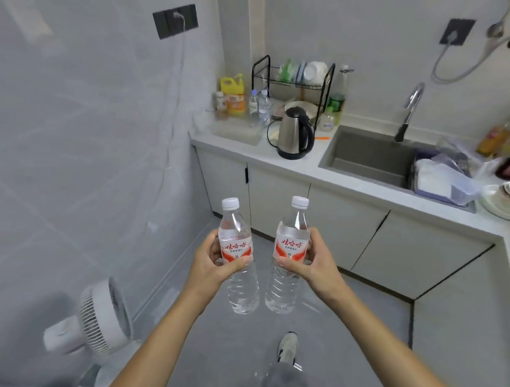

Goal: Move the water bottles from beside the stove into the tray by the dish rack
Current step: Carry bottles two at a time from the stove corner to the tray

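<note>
My left hand (pixel 210 261) grips a clear water bottle (pixel 239 284) with a white cap and a red-and-white label, held upright over the floor. My right hand (pixel 310 258) grips a matching water bottle (pixel 284 288), tilted slightly, close beside the first. Far ahead on the counter's left end lies a clear plastic tray (pixel 239 132). Two small water bottles (pixel 258 105) stand at its back. The black wire dish rack (pixel 294 83) with bowls stands just right of the tray.
A steel kettle (pixel 295 134) stands in front of the rack. A yellow detergent jug (pixel 234 96) is behind the tray. The sink (pixel 366 156) and tap (pixel 410 107) lie to the right, stacked plates (pixel 505 201) beyond. A white fan (pixel 98 317) stands on the floor at left.
</note>
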`<action>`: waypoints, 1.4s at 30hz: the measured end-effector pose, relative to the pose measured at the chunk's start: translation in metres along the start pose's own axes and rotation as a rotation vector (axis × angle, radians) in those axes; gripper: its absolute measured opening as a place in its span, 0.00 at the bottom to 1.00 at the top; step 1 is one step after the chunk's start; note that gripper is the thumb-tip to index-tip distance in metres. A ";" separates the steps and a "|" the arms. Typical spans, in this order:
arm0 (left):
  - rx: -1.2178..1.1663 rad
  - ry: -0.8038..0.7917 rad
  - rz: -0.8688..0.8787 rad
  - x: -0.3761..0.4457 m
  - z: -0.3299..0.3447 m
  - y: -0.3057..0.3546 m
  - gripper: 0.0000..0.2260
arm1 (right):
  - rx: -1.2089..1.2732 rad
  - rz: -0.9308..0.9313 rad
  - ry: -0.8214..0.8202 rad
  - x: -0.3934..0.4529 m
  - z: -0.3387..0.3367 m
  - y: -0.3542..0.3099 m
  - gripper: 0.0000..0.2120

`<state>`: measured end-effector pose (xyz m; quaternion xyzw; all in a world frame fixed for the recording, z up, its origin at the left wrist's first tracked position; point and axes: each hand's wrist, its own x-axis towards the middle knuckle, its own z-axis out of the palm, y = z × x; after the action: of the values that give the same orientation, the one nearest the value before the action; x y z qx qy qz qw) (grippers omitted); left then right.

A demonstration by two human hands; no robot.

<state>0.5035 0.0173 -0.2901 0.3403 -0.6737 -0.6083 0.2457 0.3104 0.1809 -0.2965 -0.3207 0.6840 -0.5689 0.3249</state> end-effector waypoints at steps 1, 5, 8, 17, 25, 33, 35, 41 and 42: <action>0.012 0.014 -0.002 0.022 -0.003 0.001 0.29 | 0.007 -0.002 -0.021 0.027 0.001 0.000 0.28; 0.073 0.050 -0.024 0.112 -0.016 0.016 0.26 | 0.034 -0.008 -0.099 0.135 0.004 -0.011 0.29; 0.109 0.086 -0.020 0.174 -0.026 0.031 0.25 | 0.036 -0.017 -0.167 0.212 0.005 -0.030 0.28; 0.035 0.226 -0.034 0.328 -0.058 0.049 0.29 | 0.022 -0.077 -0.179 0.397 0.015 -0.068 0.29; -0.003 0.202 0.000 0.502 -0.096 0.040 0.28 | -0.027 -0.074 -0.120 0.559 0.039 -0.077 0.31; 0.067 0.031 0.002 0.683 -0.135 0.054 0.33 | -0.007 -0.041 0.011 0.708 0.054 -0.096 0.32; 0.094 0.017 0.008 0.717 -0.135 0.060 0.34 | -0.011 -0.035 0.042 0.736 0.054 -0.100 0.32; 0.128 -0.007 0.037 0.818 -0.130 0.070 0.33 | -0.114 -0.080 0.103 0.823 0.047 -0.104 0.37; 0.146 -0.007 0.052 0.835 -0.129 0.072 0.35 | -0.139 -0.093 0.108 0.837 0.045 -0.105 0.39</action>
<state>0.0474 -0.6967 -0.2703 0.3378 -0.7256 -0.5521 0.2336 -0.1341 -0.5366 -0.2662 -0.3427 0.7226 -0.5512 0.2378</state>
